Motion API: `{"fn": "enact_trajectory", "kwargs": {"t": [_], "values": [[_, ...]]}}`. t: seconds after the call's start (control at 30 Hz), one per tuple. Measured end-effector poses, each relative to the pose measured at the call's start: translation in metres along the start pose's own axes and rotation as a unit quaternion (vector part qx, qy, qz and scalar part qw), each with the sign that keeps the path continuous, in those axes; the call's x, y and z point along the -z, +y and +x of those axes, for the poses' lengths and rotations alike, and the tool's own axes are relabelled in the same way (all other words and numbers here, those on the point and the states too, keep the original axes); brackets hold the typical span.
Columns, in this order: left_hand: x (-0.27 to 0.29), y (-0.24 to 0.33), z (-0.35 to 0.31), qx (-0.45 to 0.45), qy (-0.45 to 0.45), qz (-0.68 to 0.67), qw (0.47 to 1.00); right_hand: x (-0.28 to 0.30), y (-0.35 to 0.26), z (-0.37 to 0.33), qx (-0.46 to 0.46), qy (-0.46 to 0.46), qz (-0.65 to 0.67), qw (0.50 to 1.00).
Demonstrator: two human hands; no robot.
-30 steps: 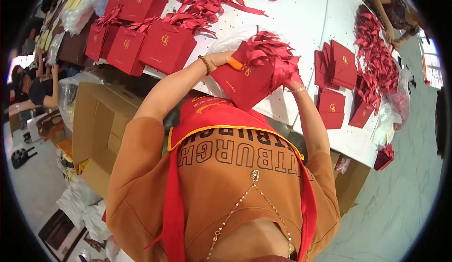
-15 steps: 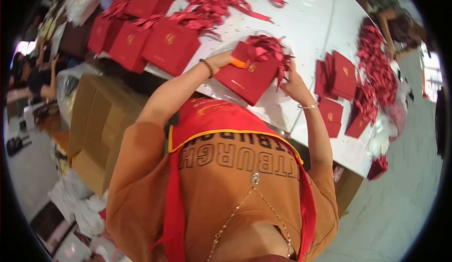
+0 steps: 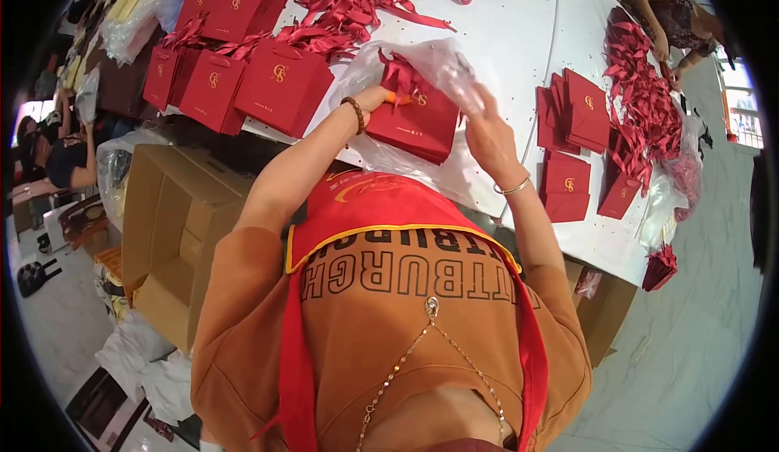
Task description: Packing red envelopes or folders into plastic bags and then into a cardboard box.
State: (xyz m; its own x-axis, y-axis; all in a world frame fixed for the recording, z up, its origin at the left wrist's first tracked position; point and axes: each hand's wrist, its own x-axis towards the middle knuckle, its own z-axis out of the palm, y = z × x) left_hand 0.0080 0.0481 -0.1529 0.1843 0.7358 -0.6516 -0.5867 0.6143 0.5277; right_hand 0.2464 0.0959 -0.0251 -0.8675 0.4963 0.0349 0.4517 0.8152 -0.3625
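Note:
A stack of red paper gift bags (image 3: pixel 414 131) with red ribbons lies at the table's front edge, partly inside a clear plastic bag (image 3: pixel 445 56). My left hand (image 3: pixel 376 101) grips the stack's left side, an orange cover showing on one finger; some fingertips are hidden in the plastic. On the right side of the stack, my right hand (image 3: pixel 491 139) holds the rim of the plastic bag, its fingers pointing away from me. The plastic stands up around the far side of the stack and spreads out below it.
More red gift bags (image 3: pixel 284 87) stand at the left, with loose red ribbons (image 3: pixel 349 6) behind. Other bags (image 3: pixel 586 111) and a ribbon heap (image 3: pixel 649 103) lie at the right. A cardboard box (image 3: pixel 174 233) stands open beside me. A co-worker's arms (image 3: pixel 659 34) reach in at far right.
The gift bags' ribbons, bunched on top before, are now mostly tucked down at the far side. My right hand has moved off the ribbons onto the plastic, which has risen around the stack.

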Motion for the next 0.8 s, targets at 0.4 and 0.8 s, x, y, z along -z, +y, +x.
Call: {"fn": "enact_trajectory", "kwargs": {"t": [0.4,0.8], "values": [[-0.011,0.020,-0.012,0.042,-0.023,-0.134,0.990,-0.057,-0.019,-0.038,-0.130,0.190,0.204,0.951],[-0.014,0.030,-0.005,-0.001,0.069,-0.172,0.983,-0.037,-0.019,-0.038,-0.224,-0.140,0.099,0.959]]}}
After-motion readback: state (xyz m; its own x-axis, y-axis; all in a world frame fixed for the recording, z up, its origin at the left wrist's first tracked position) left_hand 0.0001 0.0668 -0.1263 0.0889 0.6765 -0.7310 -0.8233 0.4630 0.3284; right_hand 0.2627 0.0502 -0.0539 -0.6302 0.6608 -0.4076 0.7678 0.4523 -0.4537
